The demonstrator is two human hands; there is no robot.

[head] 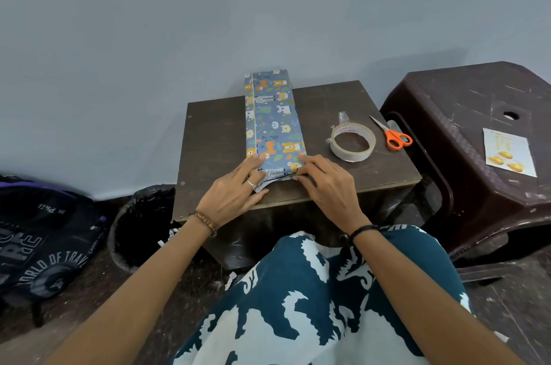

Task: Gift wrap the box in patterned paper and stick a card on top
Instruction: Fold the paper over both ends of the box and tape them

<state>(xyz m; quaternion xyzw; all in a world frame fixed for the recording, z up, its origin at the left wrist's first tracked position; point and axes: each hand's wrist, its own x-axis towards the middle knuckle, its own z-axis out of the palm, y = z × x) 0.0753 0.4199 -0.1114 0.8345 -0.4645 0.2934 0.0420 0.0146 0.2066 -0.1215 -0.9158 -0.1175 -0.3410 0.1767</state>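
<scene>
A long narrow box wrapped in blue animal-patterned paper (272, 117) lies lengthwise on the small dark wooden table (214, 138), its far end jutting past the table's back edge. My left hand (238, 189) presses the paper's near-left corner, fingers fairly straight, thumb on the loose flap. My right hand (325, 183) sits at the near-right corner, fingers curled onto the folded end flap. A roll of clear tape (352, 141) lies right of the box. A card with yellow shapes (510, 153) rests on the brown plastic stool (465, 114).
Orange-handled scissors (393, 135) lie by the table's right edge. A black-lined bin (140, 227) stands left of the table with paper scraps near it. A dark backpack (44, 245) is on the floor at the far left. A grey wall rises behind.
</scene>
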